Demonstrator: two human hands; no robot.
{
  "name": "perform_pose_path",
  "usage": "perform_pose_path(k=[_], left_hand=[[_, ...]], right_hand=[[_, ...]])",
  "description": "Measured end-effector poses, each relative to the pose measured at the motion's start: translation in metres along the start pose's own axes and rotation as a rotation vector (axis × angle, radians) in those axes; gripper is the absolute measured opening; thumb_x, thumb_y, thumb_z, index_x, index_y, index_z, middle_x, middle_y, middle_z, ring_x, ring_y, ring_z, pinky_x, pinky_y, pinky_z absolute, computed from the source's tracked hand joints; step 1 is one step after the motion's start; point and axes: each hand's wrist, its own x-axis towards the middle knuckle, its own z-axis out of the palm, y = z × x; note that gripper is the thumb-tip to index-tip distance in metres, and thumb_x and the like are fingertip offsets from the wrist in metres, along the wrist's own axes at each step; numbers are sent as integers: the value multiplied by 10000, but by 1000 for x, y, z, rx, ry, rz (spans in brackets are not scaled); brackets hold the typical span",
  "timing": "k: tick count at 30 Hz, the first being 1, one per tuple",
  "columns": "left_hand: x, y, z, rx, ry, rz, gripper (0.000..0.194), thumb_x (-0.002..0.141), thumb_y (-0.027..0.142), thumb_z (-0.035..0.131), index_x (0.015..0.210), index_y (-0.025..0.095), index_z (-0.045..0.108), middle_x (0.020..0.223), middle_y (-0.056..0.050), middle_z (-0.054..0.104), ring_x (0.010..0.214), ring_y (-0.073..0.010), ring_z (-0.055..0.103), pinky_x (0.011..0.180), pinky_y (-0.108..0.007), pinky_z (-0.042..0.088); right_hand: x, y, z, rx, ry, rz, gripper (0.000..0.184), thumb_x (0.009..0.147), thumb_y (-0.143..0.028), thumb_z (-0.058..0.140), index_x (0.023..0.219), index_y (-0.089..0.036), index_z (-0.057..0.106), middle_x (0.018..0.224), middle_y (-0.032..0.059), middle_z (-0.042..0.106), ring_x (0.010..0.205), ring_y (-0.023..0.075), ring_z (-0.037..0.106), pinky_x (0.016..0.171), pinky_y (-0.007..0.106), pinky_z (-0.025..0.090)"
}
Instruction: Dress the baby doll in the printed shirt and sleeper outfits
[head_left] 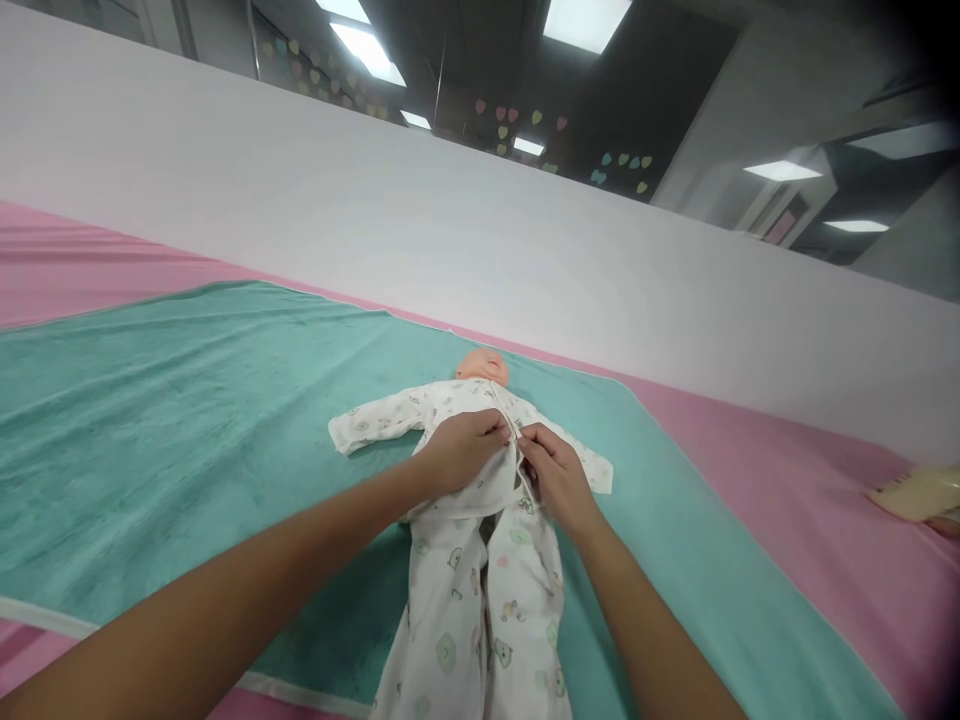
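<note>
left hand (463, 452): fingers pressed on white sleepsuit (450, 610) | right hand (556, 472): pinching its front edge (519, 460) | risk — a slipped pinch lets the edge drop on the baby doll (482, 367)

A pink-covered surface (750, 420) is spread with a teal terry towel (187, 430). A baby doll (482, 368) in a white printed sleepsuit (450, 620) is laid on it, under the left hand (463, 452) and right hand (559, 480). A pale yellow item (916, 494) is placed on the pink, well beyond the right hand.

Bkgd: white partition (375, 200) | clg: fluoro panels (367, 40) | dark wall (600, 100) w/ pastel hearts (501, 132) | pink surface (780, 400)
</note>
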Motion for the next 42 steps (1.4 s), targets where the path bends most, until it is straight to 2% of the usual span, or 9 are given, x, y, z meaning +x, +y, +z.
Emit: perform_pose_path(k=[7,13,20,25,30,34,42], left_hand=[[2,0,3,49,9,-17,282,821,385,360,620,188,340,600,29,433,592,-129,378,519,-251,274],[3,-3,4,43,2,1,262,822,369,355,631,190,356,627,33,450,610,-128,382,534,-251,279],[3,0,3,57,-5,-7,285,824,389,353,623,188,327,608,35,414,600,-124,380,524,-246,278],[3,2,5,166,34,15,263,825,356,347,622,190,361,602,28,453,580,-129,402,522,-252,283],[3,-1,9,224,61,35,254,827,341,359,624,189,373,603,23,479,577,-131,431,511,-255,272],[2,-3,9,199,63,46,263,836,336,353,620,187,375,616,23,488,590,-128,428,515,-253,272],[0,-3,8,104,62,5,266,835,357,362,631,188,345,607,32,420,570,-113,365,491,-245,248]], right_hand=[[0,0,1,14,17,-15,241,831,-395,481,704,-194,520,532,-51,439,425,66,342,397,190,269],[3,3,-5,3,8,-67,323,856,-407,453,656,-174,555,519,-32,454,487,75,400,475,200,308],[8,10,-7,136,-53,-8,207,790,-367,550,891,-195,606,658,-4,583,512,84,444,468,206,343],[7,7,-7,148,-50,1,227,767,-385,572,866,-184,606,681,9,602,541,88,470,498,212,367],[5,-1,-9,110,-80,29,281,708,-439,628,813,-180,607,654,4,588,545,104,492,479,215,357],[5,-1,-8,67,-51,39,260,681,-421,642,756,-180,581,628,-9,568,542,105,492,467,211,350],[7,4,-11,215,-86,80,253,715,-424,609,762,-176,585,623,-11,557,492,69,420,425,190,275]])
